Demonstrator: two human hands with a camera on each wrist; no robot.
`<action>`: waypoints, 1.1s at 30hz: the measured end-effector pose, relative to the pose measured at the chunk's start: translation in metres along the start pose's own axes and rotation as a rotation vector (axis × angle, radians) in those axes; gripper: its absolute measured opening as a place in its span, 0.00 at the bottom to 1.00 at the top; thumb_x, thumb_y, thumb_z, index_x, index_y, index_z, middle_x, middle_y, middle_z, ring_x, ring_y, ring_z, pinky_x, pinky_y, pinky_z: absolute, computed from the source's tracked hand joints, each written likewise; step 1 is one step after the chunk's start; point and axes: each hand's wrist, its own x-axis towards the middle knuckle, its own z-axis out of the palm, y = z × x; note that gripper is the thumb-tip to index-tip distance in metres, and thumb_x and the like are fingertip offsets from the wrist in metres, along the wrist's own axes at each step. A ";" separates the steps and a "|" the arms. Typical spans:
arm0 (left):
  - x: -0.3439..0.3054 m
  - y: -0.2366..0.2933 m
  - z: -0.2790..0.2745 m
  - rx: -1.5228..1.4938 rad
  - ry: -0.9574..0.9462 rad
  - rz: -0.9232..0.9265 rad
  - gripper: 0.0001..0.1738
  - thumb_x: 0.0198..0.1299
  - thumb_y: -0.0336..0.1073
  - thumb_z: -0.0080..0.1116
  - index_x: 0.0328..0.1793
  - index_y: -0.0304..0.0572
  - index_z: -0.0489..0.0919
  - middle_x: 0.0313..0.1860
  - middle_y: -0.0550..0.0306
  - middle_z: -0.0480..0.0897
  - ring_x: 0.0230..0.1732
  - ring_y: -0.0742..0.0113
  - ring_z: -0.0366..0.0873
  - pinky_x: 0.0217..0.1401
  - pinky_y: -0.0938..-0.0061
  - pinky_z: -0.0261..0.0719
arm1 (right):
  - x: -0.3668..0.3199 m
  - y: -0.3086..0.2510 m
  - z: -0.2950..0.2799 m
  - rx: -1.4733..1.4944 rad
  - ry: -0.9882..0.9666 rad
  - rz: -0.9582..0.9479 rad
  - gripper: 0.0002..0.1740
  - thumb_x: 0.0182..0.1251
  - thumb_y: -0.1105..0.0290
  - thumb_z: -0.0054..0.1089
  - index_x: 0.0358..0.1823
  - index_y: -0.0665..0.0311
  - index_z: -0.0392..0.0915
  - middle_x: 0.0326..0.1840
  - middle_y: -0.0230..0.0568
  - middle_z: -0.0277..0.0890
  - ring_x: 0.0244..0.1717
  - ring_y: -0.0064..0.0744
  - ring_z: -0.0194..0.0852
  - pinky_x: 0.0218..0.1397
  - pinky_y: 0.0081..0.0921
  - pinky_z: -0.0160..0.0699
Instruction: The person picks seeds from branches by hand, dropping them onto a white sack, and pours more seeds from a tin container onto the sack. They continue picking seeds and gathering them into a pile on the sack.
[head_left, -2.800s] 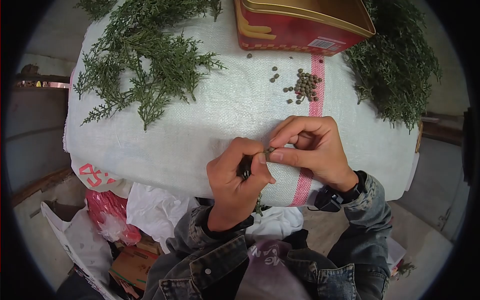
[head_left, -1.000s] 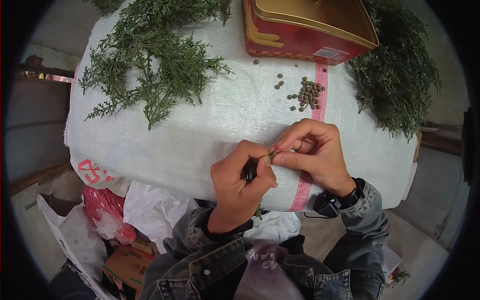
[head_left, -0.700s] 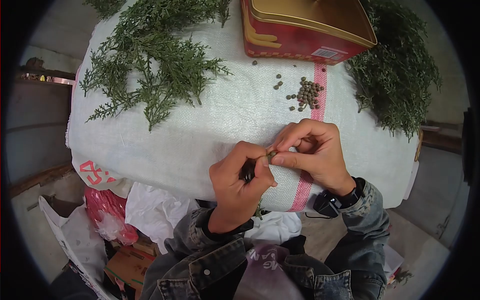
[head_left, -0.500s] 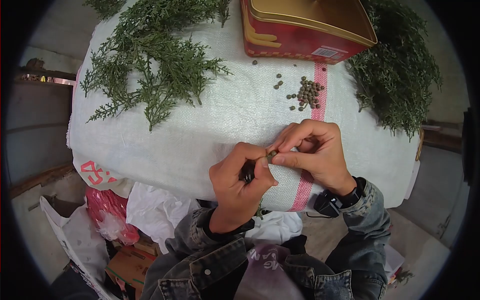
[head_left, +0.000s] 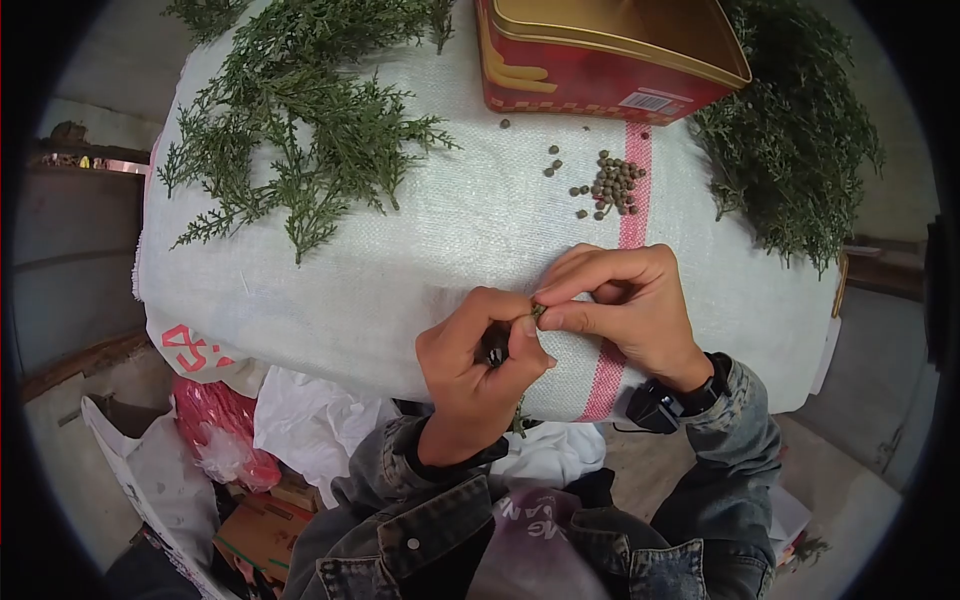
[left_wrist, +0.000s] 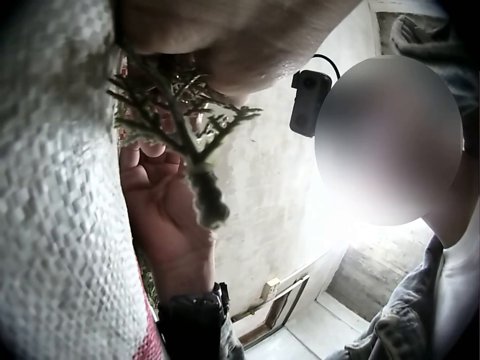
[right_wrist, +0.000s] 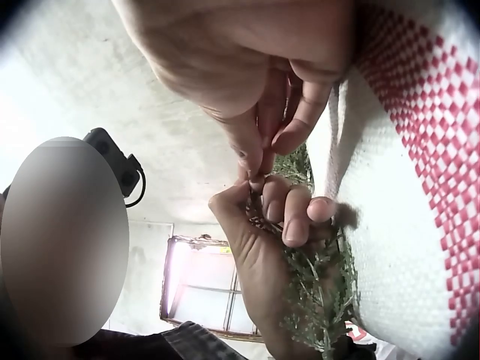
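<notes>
My left hand (head_left: 475, 355) grips a small sprig of scaly conifer foliage (left_wrist: 191, 131), its end hanging below the palm. At its fingertips a small greenish cone (head_left: 539, 311) shows, mostly covered by fingers. The right hand (head_left: 645, 305) pinches this cone between thumb and forefinger, tips meeting those of the left. Both hands are just above the white woven sack (head_left: 350, 290). Beyond them on the sack lies a heap of small round brown cones (head_left: 615, 185), with several strays around it.
A red and gold tin (head_left: 590, 75), open at the top, stands behind the heap. Leafy conifer branches (head_left: 310, 130) spread over the sack at left, and a thick bunch (head_left: 790, 140) lies at right. Bags and a cardboard box (head_left: 262, 535) sit low at left.
The right forefinger and thumb have shifted on the cone, and less of it shows between the fingertips now. Both hands stay in nearly the same place. The heap looks the same.
</notes>
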 end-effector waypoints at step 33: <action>0.000 0.005 0.002 -0.001 -0.005 0.019 0.01 0.62 0.19 0.56 0.38 0.30 0.77 0.26 0.55 0.81 0.28 0.74 0.84 0.30 0.82 0.80 | 0.001 0.008 -0.008 -0.029 -0.061 -0.077 0.11 0.55 0.83 0.74 0.40 0.69 0.88 0.38 0.40 0.85 0.39 0.23 0.80 0.43 0.18 0.78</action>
